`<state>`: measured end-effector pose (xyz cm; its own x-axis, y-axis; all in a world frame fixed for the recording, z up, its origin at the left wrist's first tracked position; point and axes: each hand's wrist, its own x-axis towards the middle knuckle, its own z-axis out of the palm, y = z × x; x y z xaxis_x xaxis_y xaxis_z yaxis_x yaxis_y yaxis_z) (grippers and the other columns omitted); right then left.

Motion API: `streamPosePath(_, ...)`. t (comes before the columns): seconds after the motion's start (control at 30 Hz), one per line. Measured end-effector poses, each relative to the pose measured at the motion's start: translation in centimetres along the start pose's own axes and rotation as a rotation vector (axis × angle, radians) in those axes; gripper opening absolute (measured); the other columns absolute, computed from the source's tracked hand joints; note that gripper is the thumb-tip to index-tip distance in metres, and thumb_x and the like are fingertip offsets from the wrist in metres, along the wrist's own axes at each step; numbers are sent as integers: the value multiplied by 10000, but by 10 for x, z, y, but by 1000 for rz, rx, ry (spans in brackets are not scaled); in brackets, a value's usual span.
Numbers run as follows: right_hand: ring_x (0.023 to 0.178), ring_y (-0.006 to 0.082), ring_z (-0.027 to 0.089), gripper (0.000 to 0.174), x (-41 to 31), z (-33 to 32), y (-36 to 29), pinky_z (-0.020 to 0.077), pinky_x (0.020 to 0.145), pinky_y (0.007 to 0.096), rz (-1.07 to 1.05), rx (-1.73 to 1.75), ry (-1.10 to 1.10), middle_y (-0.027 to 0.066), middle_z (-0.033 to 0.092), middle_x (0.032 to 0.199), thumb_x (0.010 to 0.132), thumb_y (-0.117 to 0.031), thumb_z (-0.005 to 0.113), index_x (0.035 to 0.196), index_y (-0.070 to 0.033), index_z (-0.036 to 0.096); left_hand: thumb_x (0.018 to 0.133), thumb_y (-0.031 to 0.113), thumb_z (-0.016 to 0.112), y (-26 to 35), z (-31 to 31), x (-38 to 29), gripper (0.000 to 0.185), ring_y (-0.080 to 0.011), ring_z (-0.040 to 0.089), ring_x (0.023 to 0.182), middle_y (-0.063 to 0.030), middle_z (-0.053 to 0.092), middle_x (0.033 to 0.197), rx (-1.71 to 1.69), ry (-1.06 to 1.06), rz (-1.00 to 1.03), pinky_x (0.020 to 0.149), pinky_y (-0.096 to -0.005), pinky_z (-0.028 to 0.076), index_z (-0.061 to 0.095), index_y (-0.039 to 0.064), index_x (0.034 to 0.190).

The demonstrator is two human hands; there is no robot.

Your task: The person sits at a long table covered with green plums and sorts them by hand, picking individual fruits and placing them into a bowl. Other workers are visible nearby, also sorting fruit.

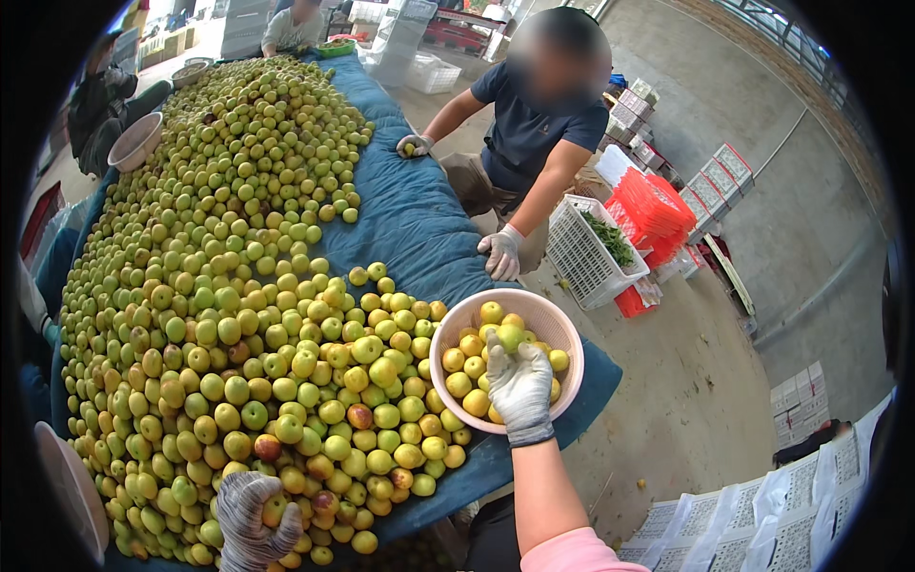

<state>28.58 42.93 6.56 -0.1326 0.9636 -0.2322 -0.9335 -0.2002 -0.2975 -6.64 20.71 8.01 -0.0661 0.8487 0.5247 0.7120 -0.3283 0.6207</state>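
A wide heap of round yellow-green fruits [229, 329], which look like jujubes, covers much of a table with a blue quilted cover [407, 193]. Some have reddish-brown patches. My left hand [250, 518], in a grey knitted glove, curls around one fruit [274, 510] at the near edge of the heap. Over a pale pink plastic basket [572, 390] at the table's right corner is my right hand [518, 382], in a white coated glove. Its fingers and thumb grip a greenish fruit [510, 337]. Several yellow fruits [472, 344] lie in the basket beneath.
Across the table's right edge a person [540, 136] in gloves leans, one hand holding a fruit. More people [293, 28] are at the far end and left. Other baskets [136, 141] line the left edge. A white crate [597, 250] with green leaves and stacked cartons [722, 179] stand rightward.
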Motion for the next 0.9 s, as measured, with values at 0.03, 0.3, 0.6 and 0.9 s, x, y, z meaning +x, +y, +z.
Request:
streamPosePath(0.03,1113,320,642,399,2,-2,-2,624,851,358,5,-12,1,195,623,1193,920,-129,569,1273,44,502,728,179,696,0,0,0,251,-303,596,755,-95,610,835,-9,0,-1,708,-399,488,592,61,924)
streamPosePath(0.3,1006,276,675,423,-8,24,20,607,804,319,-151,-483,-36,154,643,1147,905,-116,618,1298,-24,493,688,218,766,-2,-7,-2,342,-305,592,742,-92,616,821,96,11,77,702,-412,477,605,74,953)
streamPosePath(0.6,1167,347,545,555,-59,29,107,441,1033,395,-390,-2244,-658,200,551,1271,775,-226,781,1247,-29,564,711,174,769,10,-17,-3,315,-319,621,776,-99,639,854,111,9,105,716,-402,499,636,71,978)
streamPosePath(0.9,1057,343,631,504,-165,43,122,494,933,421,468,-2301,-1333,172,660,1107,892,-438,621,1220,-55,614,752,283,779,44,-40,-30,330,-303,656,742,-95,671,815,148,-47,141,697,-400,515,650,75,974)
